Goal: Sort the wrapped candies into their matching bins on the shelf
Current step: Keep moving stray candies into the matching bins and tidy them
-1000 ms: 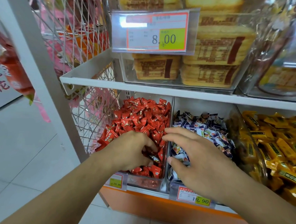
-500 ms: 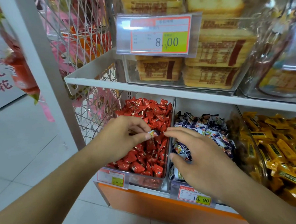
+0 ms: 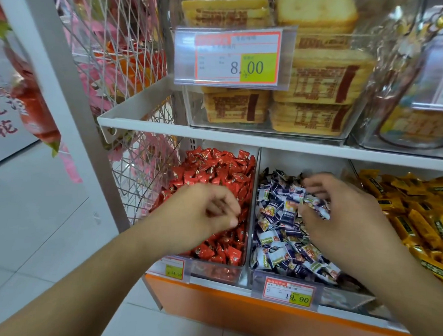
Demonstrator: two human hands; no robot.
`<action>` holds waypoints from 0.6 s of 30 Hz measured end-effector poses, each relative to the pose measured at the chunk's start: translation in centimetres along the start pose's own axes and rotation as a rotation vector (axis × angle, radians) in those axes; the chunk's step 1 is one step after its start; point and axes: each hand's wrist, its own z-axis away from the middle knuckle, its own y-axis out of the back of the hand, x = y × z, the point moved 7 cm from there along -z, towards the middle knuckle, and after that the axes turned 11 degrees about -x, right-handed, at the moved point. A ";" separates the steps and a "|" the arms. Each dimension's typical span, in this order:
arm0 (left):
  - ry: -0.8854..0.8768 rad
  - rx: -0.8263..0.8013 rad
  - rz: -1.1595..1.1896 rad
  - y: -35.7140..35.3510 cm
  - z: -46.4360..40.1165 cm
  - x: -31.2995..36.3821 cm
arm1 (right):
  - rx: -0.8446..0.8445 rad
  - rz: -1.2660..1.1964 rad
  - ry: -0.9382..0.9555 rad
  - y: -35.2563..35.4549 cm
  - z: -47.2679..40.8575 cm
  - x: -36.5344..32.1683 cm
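Both hands are reaching into the lower shelf's row of clear bins. The left hand [image 3: 202,215] is hovering over the front half of the bin of red candies [image 3: 215,172], its fingers curled loosely inward with thumb and forefinger tips drawn close together; nothing is showing between them, so it is looking empty, though the palm side is hidden. The red wrapped sweets are lying directly beneath and behind this hand, heaped against the bin's back wall. The right hand [image 3: 341,215] is lying over the middle bin of blue-and-white candies [image 3: 276,222], fingers bent down into the pile and blurred; whether they are pinching one of the sweets I cannot tell. Those blue-and-white sweets are spreading out to the left of and below the right hand's fingertips, filling the bin to its front lip. A divider wall [image 3: 253,208] is standing between the two bins, and the hands are sitting on either side of it, near each other but apart. To the right, yellow wrapped bars [image 3: 423,217] are filling a third bin. Price tags [image 3: 289,294] are hanging on the bin fronts. On the upper shelf [image 3: 217,136], stacked packets of biscuits [image 3: 319,83] are sitting in a clear box behind a tag reading 8.00 [image 3: 236,58].
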 end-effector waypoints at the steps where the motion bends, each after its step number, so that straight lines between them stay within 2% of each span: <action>1: 0.033 -0.084 -0.156 -1.0 -0.1 -0.5 | -0.011 0.033 -0.019 0.0 -0.1 0.1; 4: 0.076 -0.317 -0.473 -3.7 -0.7 -1.4 | -0.093 0.015 0.024 -0.9 0.0 -1.2; 8: 0.070 -0.294 -0.605 -4.4 -2.5 -1.3 | -0.183 0.027 0.199 -3.4 0.3 -3.8; 12: 0.059 -0.261 -0.515 -4.6 -3.3 -1.3 | -0.267 0.037 0.339 -5.5 0.1 -4.9; 18: 0.037 -0.163 -0.330 -3.3 -3.0 -2.3 | -0.311 0.044 0.318 -6.2 -0.6 -4.2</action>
